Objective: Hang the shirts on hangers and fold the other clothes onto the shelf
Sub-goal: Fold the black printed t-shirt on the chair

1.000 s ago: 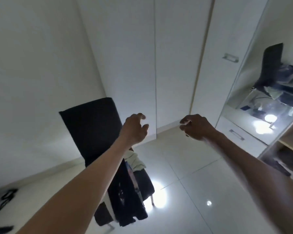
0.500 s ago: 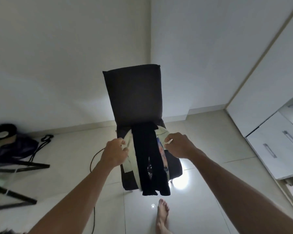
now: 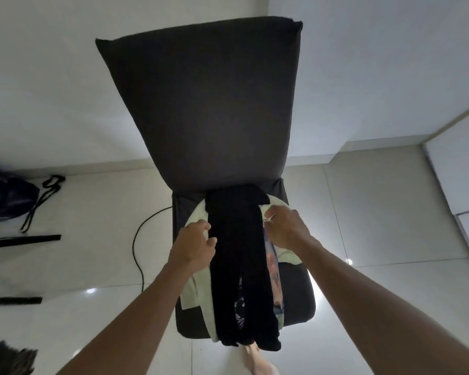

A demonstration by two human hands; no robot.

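A dark upholstered chair [image 3: 201, 109] stands in front of me with a pile of clothes on its seat. A long black garment [image 3: 238, 266] lies on top and hangs over the front edge. Under it are a pale green-white garment [image 3: 198, 296] and a printed one [image 3: 275, 277]. My left hand [image 3: 194, 246] grips the pale garment at the pile's left side. On the right side of the pile, my right hand [image 3: 286, 228] pinches the pale cloth with curled fingers.
A black cable [image 3: 138, 244] runs over the tiled floor left of the chair. A dark bag with straps [image 3: 8, 196] and black bars lie at the far left. White cupboard fronts [image 3: 463, 190] stand at the right. My bare foot [image 3: 255, 358] shows below the chair.
I have turned from the wardrobe to the chair and come much closer. Both hands have dropped onto the pile and taken hold of the pale garment at either side.
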